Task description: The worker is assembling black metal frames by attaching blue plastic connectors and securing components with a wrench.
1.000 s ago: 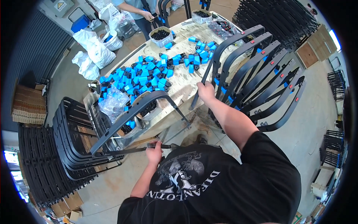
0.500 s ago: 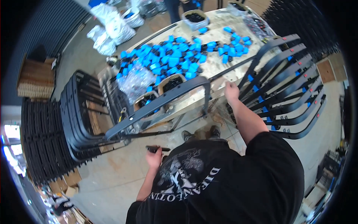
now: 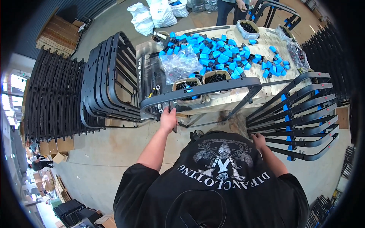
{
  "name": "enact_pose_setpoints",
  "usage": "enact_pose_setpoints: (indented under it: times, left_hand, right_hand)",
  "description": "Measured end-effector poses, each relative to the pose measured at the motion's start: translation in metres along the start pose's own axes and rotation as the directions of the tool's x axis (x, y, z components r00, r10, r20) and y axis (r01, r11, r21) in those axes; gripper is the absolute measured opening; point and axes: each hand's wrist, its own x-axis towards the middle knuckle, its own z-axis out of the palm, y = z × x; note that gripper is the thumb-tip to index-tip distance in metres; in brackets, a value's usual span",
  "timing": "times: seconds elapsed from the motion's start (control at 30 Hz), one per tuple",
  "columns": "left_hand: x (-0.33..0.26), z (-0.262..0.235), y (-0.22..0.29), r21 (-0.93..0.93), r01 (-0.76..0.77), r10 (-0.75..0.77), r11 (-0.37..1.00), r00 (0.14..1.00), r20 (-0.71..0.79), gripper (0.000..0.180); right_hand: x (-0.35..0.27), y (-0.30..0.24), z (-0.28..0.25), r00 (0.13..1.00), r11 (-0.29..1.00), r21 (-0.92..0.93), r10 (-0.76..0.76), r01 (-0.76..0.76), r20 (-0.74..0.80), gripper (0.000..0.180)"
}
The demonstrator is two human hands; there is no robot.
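Note:
My left hand (image 3: pixel 168 119) is closed round a slim dark hand tool (image 3: pixel 175 127) whose exact kind does not show. It is at the table's near left edge, just below the bent end of a black metal frame (image 3: pixel 203 89) that lies across that edge. My right hand (image 3: pixel 259 140) is low beside my body, fingers curled, at the near ends of several black frames (image 3: pixel 308 117) with blue pieces fitted on them. Whether it grips one of these bars or something small is hidden.
On the table (image 3: pixel 266 89) lie a heap of blue-and-black caps (image 3: pixel 220 51), a clear plastic bag (image 3: pixel 178 64) and tubs of black parts (image 3: pixel 216 78). Stacked black frames (image 3: pixel 100 76) stand at left. A co-worker (image 3: pixel 228 11) stands across the table.
My left hand has moved forward to the table's near left edge with the tool. My right hand has drawn back from the table edge to the frames at right. The view has turned.

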Motion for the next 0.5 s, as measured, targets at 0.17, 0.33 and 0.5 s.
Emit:
enact_pose_setpoints:
  times: [0.17, 0.33, 0.5]
  left_hand:
    - [0.1, -0.003, 0.015, 0.51, -0.003, 0.217, 0.86, 0.906, -0.362, 0.069]
    - [0.098, 0.02, 0.023, 0.402, -0.136, 0.327, 0.906, 0.827, -0.457, 0.075]
    - [0.012, 0.055, 0.01, 0.634, -0.503, 0.804, 0.587, 0.453, -0.384, 0.027]
  right_hand:
    - [-0.001, 0.023, -0.008, 0.975, 0.994, 0.105, 0.052, -0.029, -0.218, 0.04]
    - [-0.028, 0.026, 0.005, 0.977, 0.982, 0.13, 0.155, -0.136, -0.148, 0.043]
    - [-0.074, -0.02, 0.005, 0.961, 0.885, 0.383, 0.276, -0.263, 0.022, 0.032]
